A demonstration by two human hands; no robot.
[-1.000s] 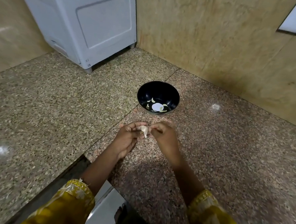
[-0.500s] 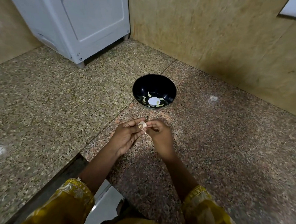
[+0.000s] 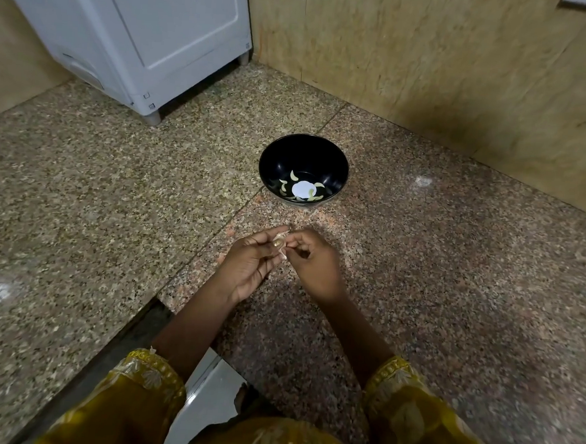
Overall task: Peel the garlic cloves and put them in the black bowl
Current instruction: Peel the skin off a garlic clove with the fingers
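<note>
A black bowl [image 3: 303, 170] stands on the granite floor, holding several pale peeled garlic cloves [image 3: 292, 176] around a white round spot at its bottom. Just in front of it, above the floor, my left hand [image 3: 251, 264] pinches a small garlic clove [image 3: 280, 243] between thumb and fingers. My right hand [image 3: 313, 261] meets it from the right, fingertips curled and pinching at the same clove's skin. Most of the clove is hidden by the fingers.
A grey-white appliance [image 3: 148, 38] stands at the back left on short feet. Tan stone wall panels [image 3: 432, 58] close off the back and right. A dark gap and a white sheet [image 3: 205, 398] lie near my knees, between yellow sleeves.
Both hands stay together on the clove, which is more covered by the fingers than a second ago. The camera has tilted so the bowl and hands sit a little higher in view.
</note>
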